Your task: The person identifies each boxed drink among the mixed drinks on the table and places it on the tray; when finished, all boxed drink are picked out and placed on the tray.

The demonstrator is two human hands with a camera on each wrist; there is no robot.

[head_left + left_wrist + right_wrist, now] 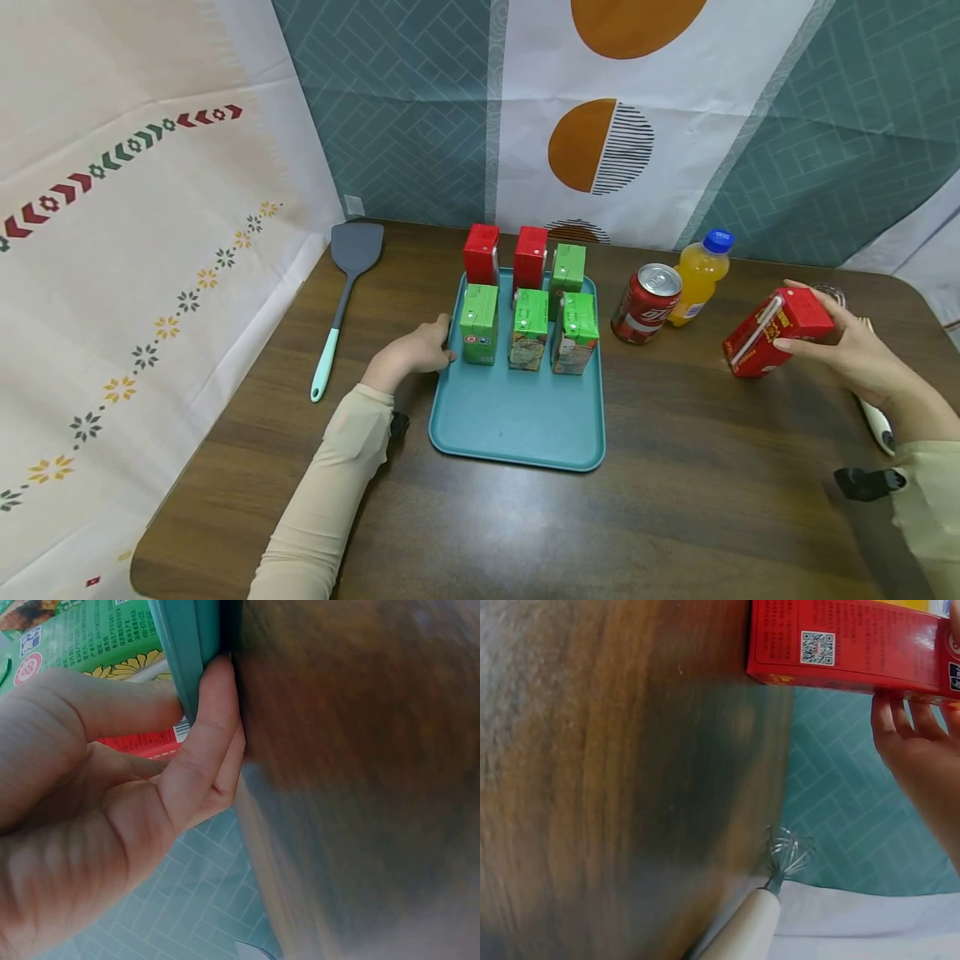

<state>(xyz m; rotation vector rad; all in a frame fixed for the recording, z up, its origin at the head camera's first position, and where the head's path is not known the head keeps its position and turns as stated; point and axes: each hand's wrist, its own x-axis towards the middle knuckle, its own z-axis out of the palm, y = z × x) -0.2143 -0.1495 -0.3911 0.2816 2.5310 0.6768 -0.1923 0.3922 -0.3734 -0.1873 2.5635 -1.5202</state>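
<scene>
In the head view my left hand [416,350] is at the left rim of a teal tray [517,421]. The left wrist view shows its thumb and fingers pinching that rim [184,656]. Green drink cartons [478,327] stand on the tray, with two red drink cartons [482,254] behind them at its far edge. Off to the right, my right hand [862,354] grips another red drink carton [765,337] near its top, thumb on one side and fingers on the other. A white straw runs along this carton. Whether its base touches the table, I cannot tell.
Between tray and held carton stand a red soda can [647,304] and an orange drink bottle [701,275] with a blue cap. A grey spatula [345,283] lies at left. A whisk [787,855] lies beyond my right hand, partly hidden by it in the head view.
</scene>
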